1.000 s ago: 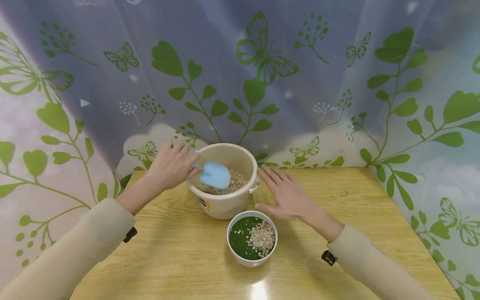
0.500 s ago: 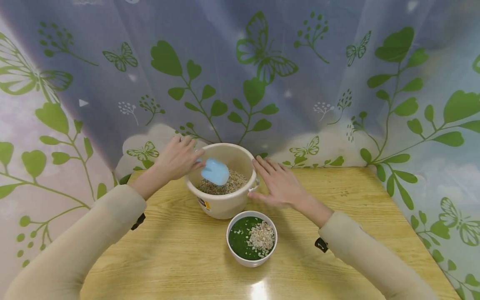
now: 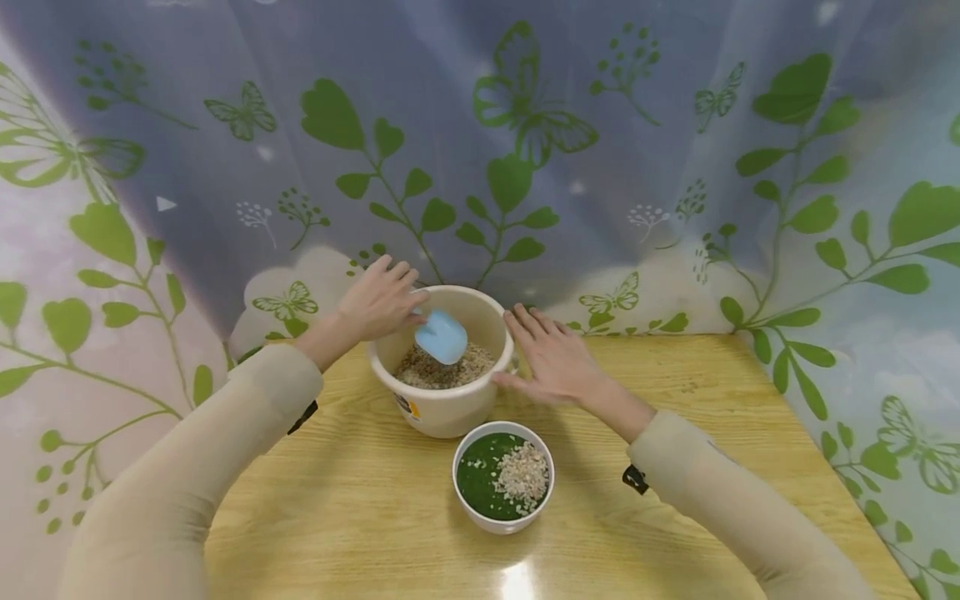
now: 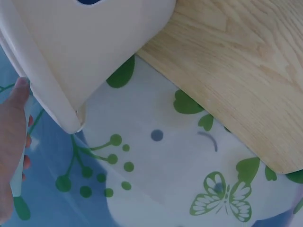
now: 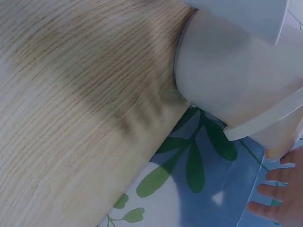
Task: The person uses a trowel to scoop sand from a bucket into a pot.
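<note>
Curtain (image 3: 637, 67) w/ green leaves & butterflies fills the bkgd, pale wood-grain desk (image 3: 337, 492) out front, and it's both hands at one bucket! Cream bucket (image 3: 450, 412) stands upright toward the back of the desk, loose grain (image 3: 474, 367) lying in the bottom.

L hand (image 3: 378, 302) is over the left side of the opening, gripping the blue scoop (image 3: 442, 338) by its handle; L wrist view backs that up, thumb (image 4: 20, 92) laid along the pale grip.

Key relation: scoop lies right of the L hand & slightly toward the person, inside the bucket's mouth, above the grain. L is clearly the nearer hand, R being across at the opposite rim. Long axis? Diagonal, from the grip at upper left to the blade at lower right, blade pointing right & nearward, seemingly tipped down. Blade edge touching grain or just clear of it? Can't tell from this angle.

R hand (image 3: 553, 354) holds nothing: fingers straight, a bit spread, right up at the bucket's R rim; firm contact or just beside, hard to call.

White bowl (image 3: 504, 527) sits just in front of the bucket, green inside, pale flakes (image 3: 523, 475) heaped on its R half, nearer R hand than L.
</note>
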`<state>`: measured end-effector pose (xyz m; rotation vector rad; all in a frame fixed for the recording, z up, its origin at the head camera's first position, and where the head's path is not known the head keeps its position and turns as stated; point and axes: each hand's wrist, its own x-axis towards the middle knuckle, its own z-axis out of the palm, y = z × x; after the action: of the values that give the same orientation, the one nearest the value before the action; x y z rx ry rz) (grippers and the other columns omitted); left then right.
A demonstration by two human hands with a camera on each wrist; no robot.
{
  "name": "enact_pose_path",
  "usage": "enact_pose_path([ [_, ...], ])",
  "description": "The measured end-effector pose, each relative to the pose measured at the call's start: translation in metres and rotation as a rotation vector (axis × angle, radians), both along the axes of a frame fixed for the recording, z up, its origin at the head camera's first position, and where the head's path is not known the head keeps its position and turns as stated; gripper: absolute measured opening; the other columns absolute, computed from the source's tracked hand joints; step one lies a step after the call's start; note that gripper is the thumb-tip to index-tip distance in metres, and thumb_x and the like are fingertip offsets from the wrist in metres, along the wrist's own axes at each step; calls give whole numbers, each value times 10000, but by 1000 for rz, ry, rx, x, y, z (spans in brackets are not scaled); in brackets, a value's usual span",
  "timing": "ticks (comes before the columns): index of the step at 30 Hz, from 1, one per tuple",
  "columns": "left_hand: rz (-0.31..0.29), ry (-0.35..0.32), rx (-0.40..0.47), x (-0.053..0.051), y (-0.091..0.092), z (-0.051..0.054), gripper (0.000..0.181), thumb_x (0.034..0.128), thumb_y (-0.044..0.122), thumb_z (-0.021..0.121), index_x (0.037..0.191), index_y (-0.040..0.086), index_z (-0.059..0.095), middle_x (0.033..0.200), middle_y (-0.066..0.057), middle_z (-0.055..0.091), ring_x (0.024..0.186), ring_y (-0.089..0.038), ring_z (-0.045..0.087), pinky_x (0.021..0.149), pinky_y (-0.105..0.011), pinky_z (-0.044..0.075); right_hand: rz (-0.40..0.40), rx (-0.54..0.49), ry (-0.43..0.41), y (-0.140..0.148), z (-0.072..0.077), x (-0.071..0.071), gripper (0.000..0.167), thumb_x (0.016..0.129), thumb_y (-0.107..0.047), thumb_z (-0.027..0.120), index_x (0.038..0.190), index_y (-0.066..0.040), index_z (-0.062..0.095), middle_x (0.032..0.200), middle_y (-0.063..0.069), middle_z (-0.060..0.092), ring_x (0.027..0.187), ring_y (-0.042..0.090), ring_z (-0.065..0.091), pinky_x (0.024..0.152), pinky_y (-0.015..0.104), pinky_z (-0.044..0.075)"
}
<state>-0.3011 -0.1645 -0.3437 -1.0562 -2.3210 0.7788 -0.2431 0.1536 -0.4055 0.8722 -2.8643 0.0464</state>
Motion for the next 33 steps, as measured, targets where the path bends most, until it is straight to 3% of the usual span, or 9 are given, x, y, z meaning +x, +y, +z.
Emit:
enact_pose_path([
  [4,0,-31,-18,-8,0,0,452,1014,608,592,1092,170,669,1059,-93,697,951,-270,587,864,-411,440,1,-8,-15,0,-1,-1,1205,874,-967,81,1691,-85,175,1758,175,216,1600,406,323,1242,608,352],
  [9,24,-57,-70,-16,2,0,468,1034,614,542,1156,180,667,1113,-96,686,973,-264,565,891,-413,439,-3,-10,-20,0,-2,-2,1242,849,-984,54,1689,-78,177,1756,178,222,1603,398,320,1240,600,361],
  [18,47,-42,-158,-22,10,-1,487,1032,630,523,1238,205,644,1153,-84,689,972,-230,536,888,-381,409,-16,9,-20,-1,-2,-3,1140,925,-917,259,1690,-77,170,1755,182,231,1607,393,315,1234,601,370],
  [25,44,-34,-191,-30,18,-5,483,1031,622,535,1241,199,635,1239,-81,694,1046,-248,566,910,-383,410,-27,17,-50,-2,-1,-3,1111,945,-878,327,1696,-84,126,1765,174,183,1609,402,304,1241,607,353],
  [33,54,-44,-218,-32,24,-15,474,1035,615,531,1243,205,646,1250,-85,682,1131,-261,581,970,-396,425,-33,-10,-62,-4,0,-2,1111,945,-855,399,1694,-79,133,1762,190,189,1599,421,318,1246,609,345],
])
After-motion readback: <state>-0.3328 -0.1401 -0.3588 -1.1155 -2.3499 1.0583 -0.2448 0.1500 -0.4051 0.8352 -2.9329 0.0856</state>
